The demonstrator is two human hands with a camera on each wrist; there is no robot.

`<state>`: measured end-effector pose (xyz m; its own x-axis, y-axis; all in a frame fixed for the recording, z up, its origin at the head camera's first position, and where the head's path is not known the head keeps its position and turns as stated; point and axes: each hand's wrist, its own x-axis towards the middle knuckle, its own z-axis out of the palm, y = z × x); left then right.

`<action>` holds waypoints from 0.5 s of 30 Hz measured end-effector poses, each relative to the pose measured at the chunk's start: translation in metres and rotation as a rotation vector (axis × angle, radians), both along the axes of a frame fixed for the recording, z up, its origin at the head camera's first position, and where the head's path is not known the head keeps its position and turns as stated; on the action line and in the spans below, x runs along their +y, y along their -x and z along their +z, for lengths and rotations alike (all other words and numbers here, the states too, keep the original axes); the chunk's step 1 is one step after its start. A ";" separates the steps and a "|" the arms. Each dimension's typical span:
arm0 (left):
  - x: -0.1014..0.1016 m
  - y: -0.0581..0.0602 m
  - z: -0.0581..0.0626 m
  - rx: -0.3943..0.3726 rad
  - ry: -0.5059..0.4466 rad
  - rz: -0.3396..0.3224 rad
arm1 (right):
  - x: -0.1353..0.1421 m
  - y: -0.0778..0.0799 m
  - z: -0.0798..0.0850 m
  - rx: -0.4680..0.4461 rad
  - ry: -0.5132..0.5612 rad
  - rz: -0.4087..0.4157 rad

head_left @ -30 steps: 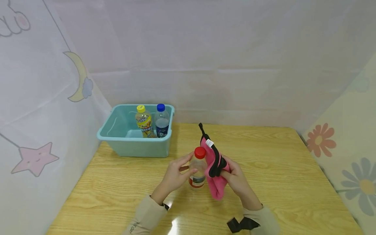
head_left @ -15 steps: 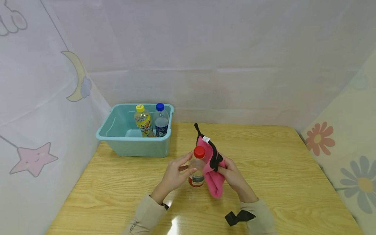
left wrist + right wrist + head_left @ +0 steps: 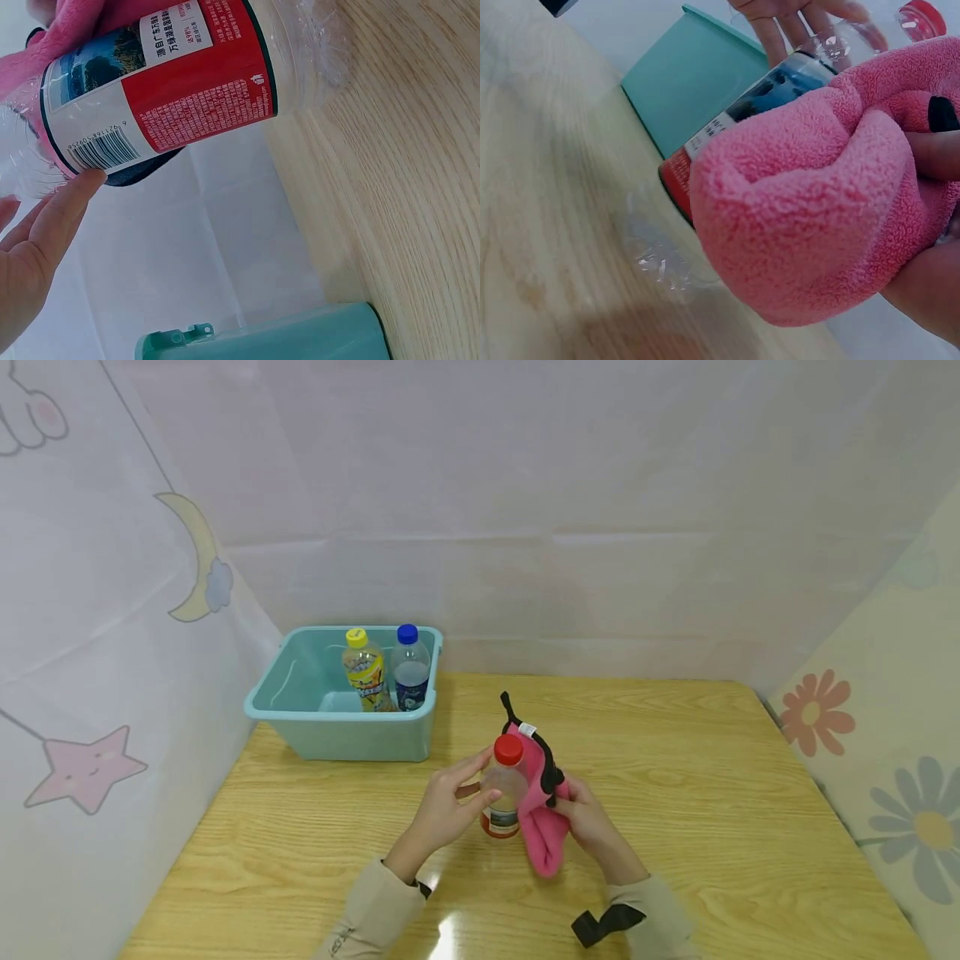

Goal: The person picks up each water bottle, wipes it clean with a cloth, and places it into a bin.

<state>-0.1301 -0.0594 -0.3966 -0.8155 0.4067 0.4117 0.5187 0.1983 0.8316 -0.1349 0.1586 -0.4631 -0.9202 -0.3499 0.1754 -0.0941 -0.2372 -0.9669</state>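
Observation:
A clear plastic bottle [image 3: 500, 817] with a red cap and a red and white label stands on the wooden table. My left hand [image 3: 442, 806] grips it near the neck, with the thumb on the near side. In the left wrist view the bottle's label [image 3: 202, 82] shows a barcode, just above a fingertip. My right hand [image 3: 596, 827] pinches a fluffy pink cloth [image 3: 543, 837] with black edging, a white tag and a black loop. The cloth lies along the bottle's right side. Its folded end [image 3: 795, 217] covers part of the label in the right wrist view.
A light teal plastic tub [image 3: 360, 737] stands at the back left of the table [image 3: 712, 793]. Inside it are a yellow-capped bottle [image 3: 367, 678] and a blue-capped bottle [image 3: 410, 681]. White printed sheets [image 3: 480, 527] hang behind and beside the table.
My right hand has shifted a little left and downward, drawing the pink cloth along the bottle's side; the loop end has dropped lower. My left hand and the bottle have stayed in place.

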 end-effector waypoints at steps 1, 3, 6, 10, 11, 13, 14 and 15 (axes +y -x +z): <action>0.000 0.000 0.000 -0.001 -0.002 -0.003 | 0.000 0.000 -0.002 -0.015 -0.010 0.000; 0.000 0.000 0.000 -0.006 -0.005 -0.008 | 0.000 0.000 -0.006 -0.053 -0.029 -0.001; -0.001 0.000 0.000 -0.020 -0.013 -0.015 | -0.001 0.000 -0.010 -0.102 -0.059 -0.005; -0.002 0.000 0.000 -0.032 -0.013 -0.012 | -0.003 0.001 -0.014 -0.141 -0.096 -0.021; -0.002 0.000 0.000 -0.032 -0.011 -0.011 | -0.004 0.001 -0.015 -0.150 -0.106 -0.026; -0.002 0.000 0.000 -0.033 -0.006 -0.010 | -0.004 0.001 -0.017 -0.168 -0.125 -0.040; -0.002 0.000 0.000 -0.034 -0.005 -0.010 | -0.004 0.001 -0.017 -0.177 -0.138 -0.050; -0.002 0.000 0.000 -0.035 -0.004 -0.010 | -0.004 0.001 -0.018 -0.184 -0.154 -0.060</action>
